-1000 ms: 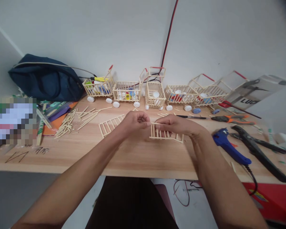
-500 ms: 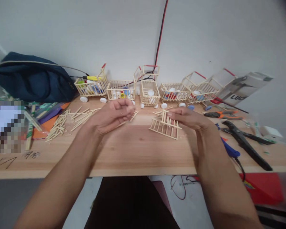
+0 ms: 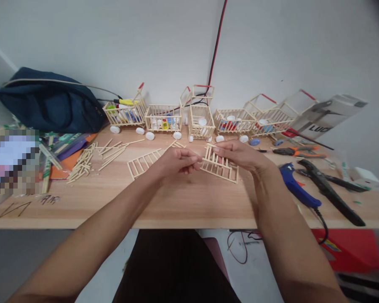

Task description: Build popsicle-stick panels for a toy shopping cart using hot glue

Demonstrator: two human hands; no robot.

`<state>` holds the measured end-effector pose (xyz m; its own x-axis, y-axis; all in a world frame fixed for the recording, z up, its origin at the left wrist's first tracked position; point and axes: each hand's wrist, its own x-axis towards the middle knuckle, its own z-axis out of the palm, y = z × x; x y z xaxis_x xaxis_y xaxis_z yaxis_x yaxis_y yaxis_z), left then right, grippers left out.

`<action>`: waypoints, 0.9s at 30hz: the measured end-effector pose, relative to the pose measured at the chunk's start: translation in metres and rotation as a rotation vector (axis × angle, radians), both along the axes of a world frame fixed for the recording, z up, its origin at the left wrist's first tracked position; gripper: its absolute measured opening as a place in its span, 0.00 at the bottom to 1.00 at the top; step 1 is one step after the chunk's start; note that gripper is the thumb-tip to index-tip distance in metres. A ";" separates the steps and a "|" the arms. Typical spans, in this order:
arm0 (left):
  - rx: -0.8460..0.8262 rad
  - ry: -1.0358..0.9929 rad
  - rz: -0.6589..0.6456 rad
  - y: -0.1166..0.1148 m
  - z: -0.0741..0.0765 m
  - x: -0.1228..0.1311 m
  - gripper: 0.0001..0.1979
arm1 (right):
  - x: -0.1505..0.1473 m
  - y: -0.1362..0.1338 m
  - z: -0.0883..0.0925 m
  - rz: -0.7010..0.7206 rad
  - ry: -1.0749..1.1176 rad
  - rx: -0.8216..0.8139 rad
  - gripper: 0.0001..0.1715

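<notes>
Pale wood frame (image 3: pixel 217 163) in the right hand (image 3: pixel 240 153)

From my remote seat, I see the frame just above the table (image 3: pixel 183 206), in front of a row of stick carts (image 3: pixel 201 126). I judge it very light and stiff along each stick, but fragile at the joints, with little slip. I would take hold on a long rail, near a corner, with a soft squeeze. My right thumb and fingers pinch its upper edge. Another runged part shows beneath; I cannot tell whether it is joined on. My left hand (image 3: pixel 178 162) is curled, thumb and forefinger close together, right by the frame's left end. I cannot tell whether they touch it or pinch anything. Left of that hand, a ladder (image 3: pixel 142 163) lies flat.
</notes>
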<state>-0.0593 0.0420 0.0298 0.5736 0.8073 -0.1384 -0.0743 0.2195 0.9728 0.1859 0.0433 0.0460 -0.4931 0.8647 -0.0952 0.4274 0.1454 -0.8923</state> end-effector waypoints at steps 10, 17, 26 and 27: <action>0.138 0.131 0.119 -0.007 -0.002 0.011 0.12 | -0.011 -0.001 0.001 -0.013 -0.008 -0.008 0.27; 0.253 0.242 0.142 -0.009 0.002 0.011 0.10 | -0.014 -0.002 0.001 -0.004 -0.051 0.025 0.27; 0.369 0.390 0.048 0.001 0.001 -0.002 0.10 | -0.014 -0.002 0.003 0.078 -0.092 0.091 0.26; 0.323 0.340 0.074 0.002 0.003 -0.002 0.08 | -0.015 -0.002 0.003 0.089 -0.088 0.084 0.26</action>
<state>-0.0614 0.0435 0.0324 0.4782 0.8772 -0.0432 0.2561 -0.0923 0.9622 0.1712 0.0409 0.0491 -0.5615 0.8245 -0.0703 0.4855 0.2595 -0.8348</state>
